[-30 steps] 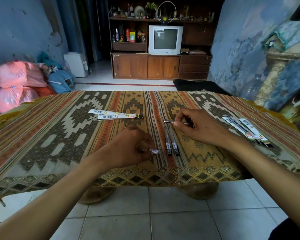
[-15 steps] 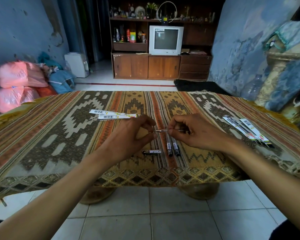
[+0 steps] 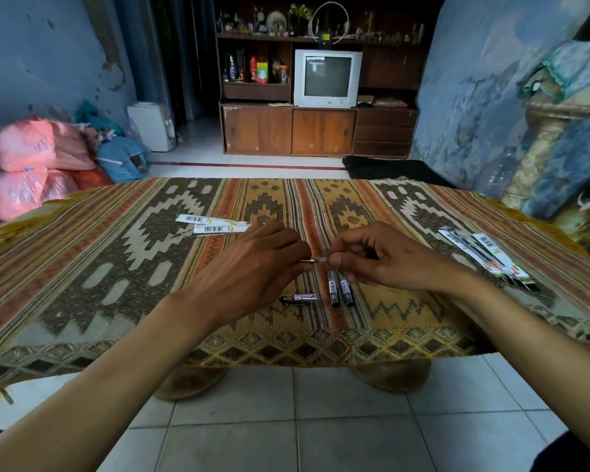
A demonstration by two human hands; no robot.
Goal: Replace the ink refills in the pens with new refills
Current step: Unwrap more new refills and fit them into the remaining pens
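Pinched between both hands, just above the cloth: a thin refill (image 3: 313,260), metal tip toward the left hand (image 3: 252,267), rear end inside the curled fingers of the right hand (image 3: 382,258). Right hand closed around the refill, thumb pressed on near the tip end; left thumb and forefinger narrowed onto the tip — probably to steady or pull the slim part, so two-handed because it is too thin to manage with one. Whether old or new, impossible to say.

Directly under the hands, two pen barrels (image 3: 339,289) side by side, touching, ends toward the table edge — likely parked close for quick reach. Just left of them, a short pen section (image 3: 298,298) lying crosswise, set apart, seemingly unscrewed from the pen being serviced.

Further out on the patterned tablecloth (image 3: 82,267): two refill packets (image 3: 212,224) to the left beyond the left hand, more packets (image 3: 484,257) well off to the right. Task judged early or midway.
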